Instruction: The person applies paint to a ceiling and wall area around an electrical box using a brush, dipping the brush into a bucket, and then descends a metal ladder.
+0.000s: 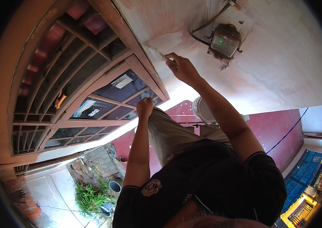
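My right hand (pixel 184 69) is raised to the white wall (pixel 275 57), its fingers closed round a pale flat paintbrush (pixel 156 53). The whitened end of the brush rests at the wall beside the brown window frame (pixel 145 62), next to a patch of fresh-looking white strokes. My left hand (pixel 145 107) is closed in front of the window panes (pixel 121 85), lower down. What it grips, if anything, is hidden by the fingers. Partly behind my right forearm is a pale bucket (pixel 199 110) with paint-stained sides.
A grey electric box (pixel 225 41) with a green light and a cable juts from the wall. Slatted vents (pixel 66 57) fill the frame's upper part. Below lie a red floor (pixel 282 129) with white spots, green plants (pixel 90 197) and a dark pot (pixel 114 186).
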`<state>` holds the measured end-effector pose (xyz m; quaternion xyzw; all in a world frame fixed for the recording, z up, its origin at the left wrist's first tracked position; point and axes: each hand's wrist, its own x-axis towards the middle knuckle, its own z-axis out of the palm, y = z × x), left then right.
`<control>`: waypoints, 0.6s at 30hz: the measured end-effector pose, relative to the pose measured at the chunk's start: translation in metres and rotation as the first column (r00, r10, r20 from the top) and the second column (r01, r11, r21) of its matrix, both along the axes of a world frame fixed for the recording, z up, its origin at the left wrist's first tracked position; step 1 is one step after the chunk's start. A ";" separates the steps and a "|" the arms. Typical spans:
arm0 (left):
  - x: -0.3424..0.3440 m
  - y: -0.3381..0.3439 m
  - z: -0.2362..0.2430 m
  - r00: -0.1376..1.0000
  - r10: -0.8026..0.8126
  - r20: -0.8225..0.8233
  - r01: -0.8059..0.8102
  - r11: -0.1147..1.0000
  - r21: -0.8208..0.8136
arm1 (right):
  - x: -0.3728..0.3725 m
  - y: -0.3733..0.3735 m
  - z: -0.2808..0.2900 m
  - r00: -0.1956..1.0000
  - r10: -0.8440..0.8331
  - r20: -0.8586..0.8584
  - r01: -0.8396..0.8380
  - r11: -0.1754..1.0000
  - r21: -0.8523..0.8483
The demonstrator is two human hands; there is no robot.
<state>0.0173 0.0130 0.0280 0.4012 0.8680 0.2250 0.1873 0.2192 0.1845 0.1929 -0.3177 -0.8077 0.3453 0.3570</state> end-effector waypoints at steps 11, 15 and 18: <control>-0.001 0.000 0.003 1.000 -0.008 -0.004 0.008 1.000 -0.001 | 0.009 0.001 -0.001 0.994 -0.019 0.110 0.017 1.000 0.026; -0.002 -0.002 0.000 1.000 0.001 -0.007 -0.001 1.000 0.011 | -0.001 0.007 -0.005 0.992 -0.063 0.105 0.057 0.996 0.062; -0.005 -0.007 -0.001 1.000 0.010 -0.004 -0.010 1.000 0.030 | 0.015 0.014 -0.008 0.973 -0.201 0.117 0.192 0.978 0.085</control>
